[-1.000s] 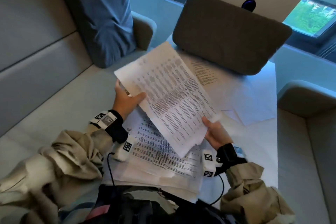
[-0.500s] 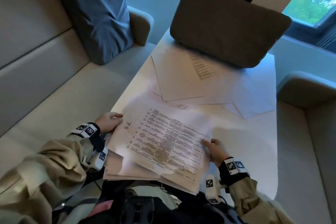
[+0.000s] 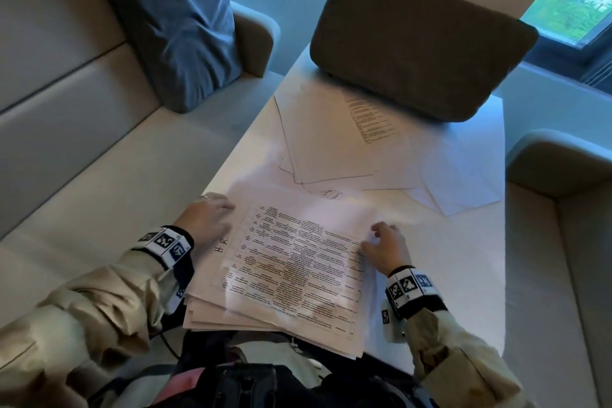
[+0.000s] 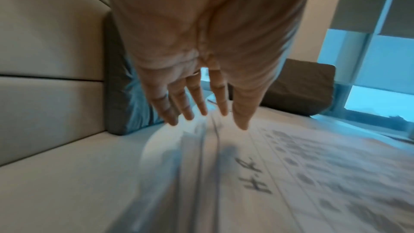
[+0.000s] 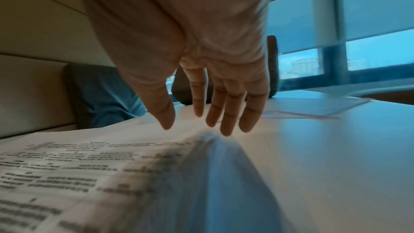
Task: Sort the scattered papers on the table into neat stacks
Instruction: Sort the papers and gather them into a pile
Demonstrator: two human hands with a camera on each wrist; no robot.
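Fingers of the left hand (image 3: 208,216) are spread and nearly straight, tips at the left edge of the near stack of papers (image 3: 284,272), gripping nothing. That stack lies flat between both hands at the table's (image 3: 463,275) near edge, its top sheet a printed grid with "H.R." handwritten in the left margin. The right hand (image 3: 385,247) is likewise loosely spread, fingertips at the stack's right edge, holding nothing. Loose sheets (image 3: 347,142) fan out farther back, beside the brown cushion (image 3: 420,40). A second ago both hands held a sheet lifted above the stack; now it lies flat and both hands have let go.
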